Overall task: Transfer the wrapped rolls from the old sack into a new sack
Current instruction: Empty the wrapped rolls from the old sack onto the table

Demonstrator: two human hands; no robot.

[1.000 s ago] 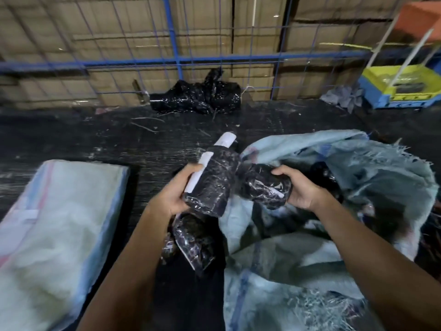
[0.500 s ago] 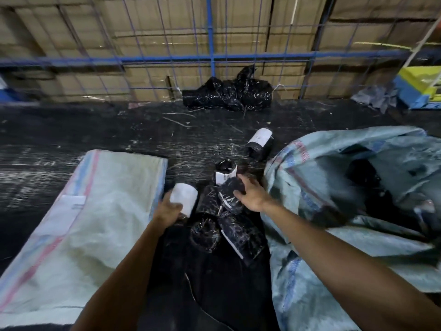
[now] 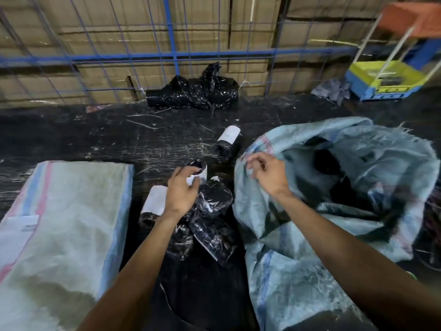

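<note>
Pale woven plastic new sack [image 3: 64,225]: whitish, pink and blue edge stripes. Frayed light-blue woven old sack [image 3: 334,187]: pink-red check patch. Glossy black film-wrapped rolls [image 3: 212,225], white labels. Far tray [image 3: 384,80] yellow-blue, probably cardboard.

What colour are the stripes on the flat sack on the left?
Pink and blue stripes on the flat sack, seen in the head view.

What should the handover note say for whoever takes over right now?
Left hand: over the pile of wrapped rolls on the floor; grip unclear.
Right hand: at the rim of the old sack, fingers curled, apparently pinching the fabric.
One stray roll lies apart, farther back.
New sack: flat, left of the pile.
Done: several rolls out.
Left: empty the old sack, load the new one.
</note>
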